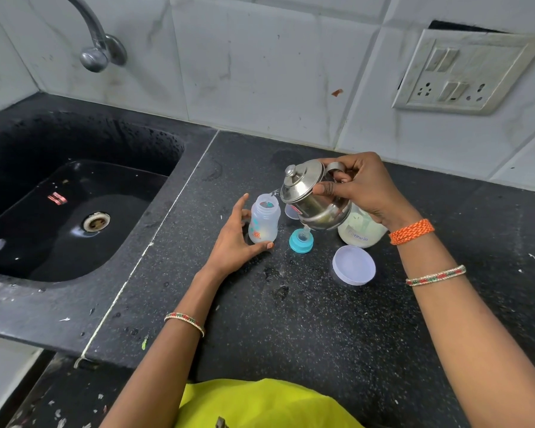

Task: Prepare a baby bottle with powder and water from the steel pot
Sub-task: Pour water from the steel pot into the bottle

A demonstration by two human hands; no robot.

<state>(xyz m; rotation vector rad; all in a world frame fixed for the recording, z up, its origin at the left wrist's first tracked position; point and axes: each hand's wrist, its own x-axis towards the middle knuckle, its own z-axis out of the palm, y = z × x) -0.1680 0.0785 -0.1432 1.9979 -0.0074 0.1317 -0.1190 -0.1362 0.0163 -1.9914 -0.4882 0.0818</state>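
A small translucent baby bottle [263, 218] stands upright and uncapped on the black counter. My left hand [237, 239] curls around its base, thumb in front. My right hand [357, 188] grips the lidded steel pot [311, 196] by its handle and tilts it left, spout over the bottle's mouth. The blue teat ring [301, 240] stands on the counter below the pot. Behind the pot sits the open formula tub [360, 231], partly hidden. Its pale round lid [353, 265] lies in front of it.
A black sink [59, 196] with a steel drain lies to the left, a tap [96, 47] above it. The tiled wall carries a switch and socket plate [464, 72] at the right. The speckled counter [306, 319] has water spots near the bottle.
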